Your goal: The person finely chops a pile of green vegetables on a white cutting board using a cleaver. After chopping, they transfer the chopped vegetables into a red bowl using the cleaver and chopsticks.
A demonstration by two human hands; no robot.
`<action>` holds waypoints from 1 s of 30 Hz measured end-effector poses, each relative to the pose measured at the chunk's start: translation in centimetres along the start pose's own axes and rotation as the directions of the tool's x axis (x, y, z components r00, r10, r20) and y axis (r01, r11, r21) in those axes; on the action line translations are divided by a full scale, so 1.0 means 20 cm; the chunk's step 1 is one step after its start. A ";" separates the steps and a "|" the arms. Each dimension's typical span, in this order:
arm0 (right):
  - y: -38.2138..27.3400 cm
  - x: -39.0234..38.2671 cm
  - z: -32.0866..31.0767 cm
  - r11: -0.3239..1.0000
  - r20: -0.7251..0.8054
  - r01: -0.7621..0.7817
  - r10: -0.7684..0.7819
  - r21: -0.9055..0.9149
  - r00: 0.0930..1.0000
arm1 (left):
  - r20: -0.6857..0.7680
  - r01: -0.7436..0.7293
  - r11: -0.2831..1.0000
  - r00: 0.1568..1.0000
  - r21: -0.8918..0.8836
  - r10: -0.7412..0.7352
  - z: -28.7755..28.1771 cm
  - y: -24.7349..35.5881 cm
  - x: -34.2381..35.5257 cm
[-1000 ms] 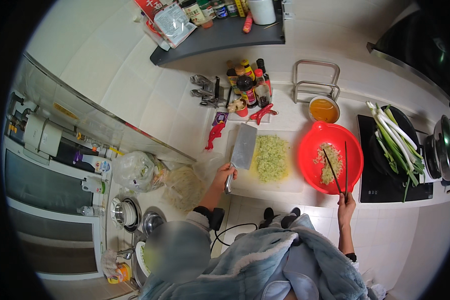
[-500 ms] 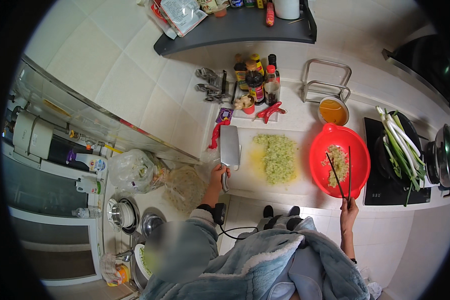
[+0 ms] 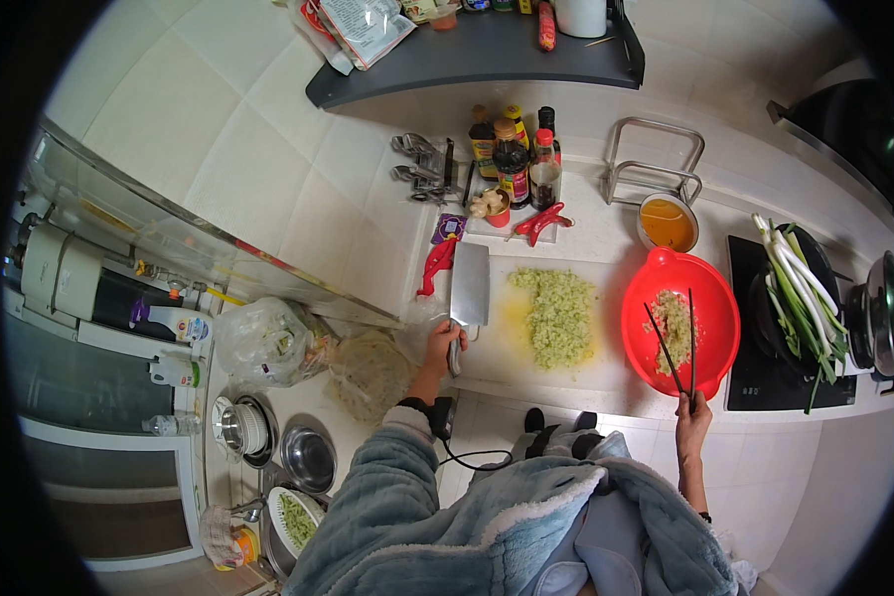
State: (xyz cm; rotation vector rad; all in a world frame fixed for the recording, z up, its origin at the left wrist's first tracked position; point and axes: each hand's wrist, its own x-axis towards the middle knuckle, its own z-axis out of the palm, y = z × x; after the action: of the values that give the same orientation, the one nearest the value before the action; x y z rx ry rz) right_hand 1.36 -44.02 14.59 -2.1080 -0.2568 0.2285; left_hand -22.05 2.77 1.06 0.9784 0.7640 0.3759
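At the worktop's (image 3: pixel 611 233) front edge, left fingers (image 3: pixel 447 336) grip a cleaver (image 3: pixel 470 283), right fingers (image 3: pixel 692 405) chopsticks (image 3: pixel 691 348). The red bowl (image 3: pixel 720 308) holds chopped food (image 3: pixel 675 323) (pale).

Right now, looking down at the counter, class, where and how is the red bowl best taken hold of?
Likely the left rim of the red bowl, approached from the side nearest the cutting board, pinching its wall inside and out. It sits upright and open with a raised round edge, and the chopsticks in the right hand cross its near rim, leaving the left rim uncovered.
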 end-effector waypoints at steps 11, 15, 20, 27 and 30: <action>0.00 -0.04 0.00 0.997 0.049 -0.054 0.052 0.054 0.997 | 0.143 0.145 0.967 0.974 0.210 -0.177 -0.03 0.11 0.19; -0.01 -0.06 0.01 0.998 0.054 -0.049 0.047 0.041 0.997 | 0.182 0.178 0.941 0.955 0.289 -0.236 -0.02 0.17 0.21; -0.02 -0.09 0.03 0.996 0.083 -0.054 0.048 0.067 0.995 | 0.217 0.217 0.909 0.927 0.356 -0.306 0.06 0.23 0.21; -0.02 -0.12 0.07 0.998 0.104 -0.046 0.042 0.035 0.994 | 0.300 0.269 0.857 0.855 0.439 -0.422 0.17 0.21 0.28; -0.01 -0.14 0.07 0.996 0.117 -0.086 0.086 -0.003 0.989 | 0.298 0.297 0.843 0.839 0.449 -0.454 0.19 0.18 0.31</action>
State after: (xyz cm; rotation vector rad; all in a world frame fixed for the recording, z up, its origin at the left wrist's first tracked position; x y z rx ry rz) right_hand -1.72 -43.43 14.20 -2.1093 -0.2345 0.4039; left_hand -14.89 6.11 2.80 1.1906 0.6511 -0.3398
